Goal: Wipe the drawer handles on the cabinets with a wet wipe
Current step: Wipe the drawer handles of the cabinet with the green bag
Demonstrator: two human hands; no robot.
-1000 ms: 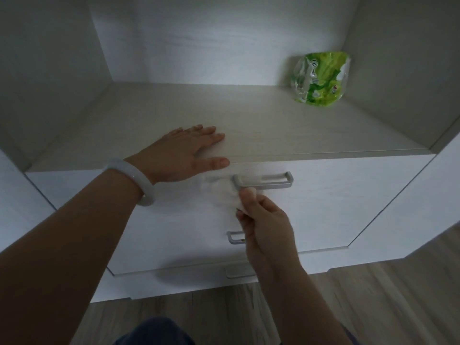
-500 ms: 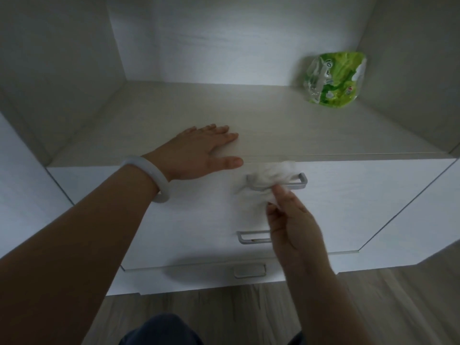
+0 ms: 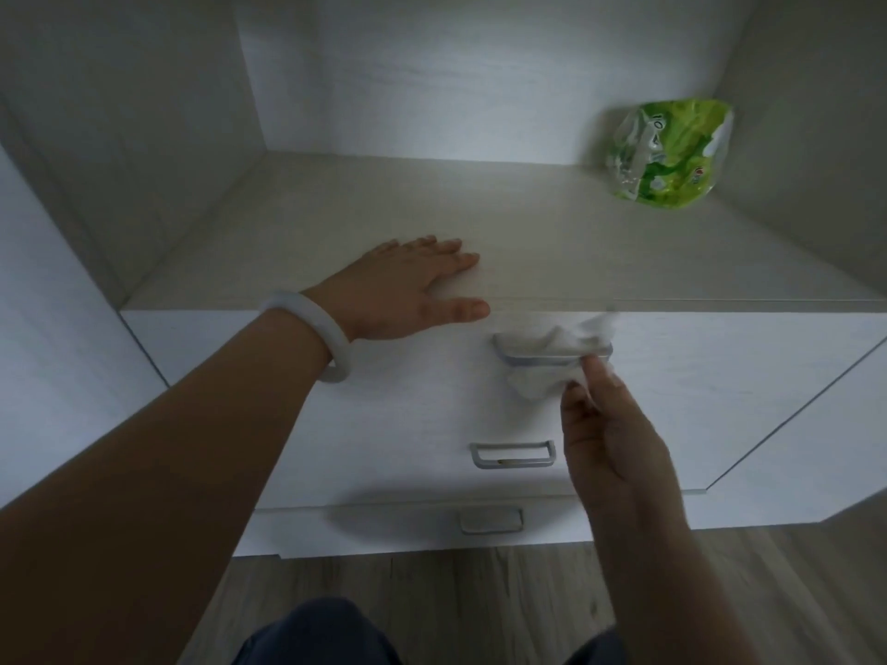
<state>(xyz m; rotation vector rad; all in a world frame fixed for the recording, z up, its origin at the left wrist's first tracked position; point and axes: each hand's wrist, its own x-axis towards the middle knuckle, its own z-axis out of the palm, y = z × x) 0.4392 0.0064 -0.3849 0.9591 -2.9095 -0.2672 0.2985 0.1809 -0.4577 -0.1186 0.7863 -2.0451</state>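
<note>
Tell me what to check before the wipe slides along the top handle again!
1. Wet wipe is on the top handle: ok, it drapes over the bar's right part.
2. Right hand holds the wipe: ok, fingertips pinch it just under the bar.
3. Left hand steadies the cabinet: ok, it lies flat on the cabinet top by the front edge.
4. Whole bar covered: not ok, the left end shows bare.
5. Middle handle and bottom handle in reach: ok, nothing is in front of them.
6. Wipe still damp: cannot tell.
</note>
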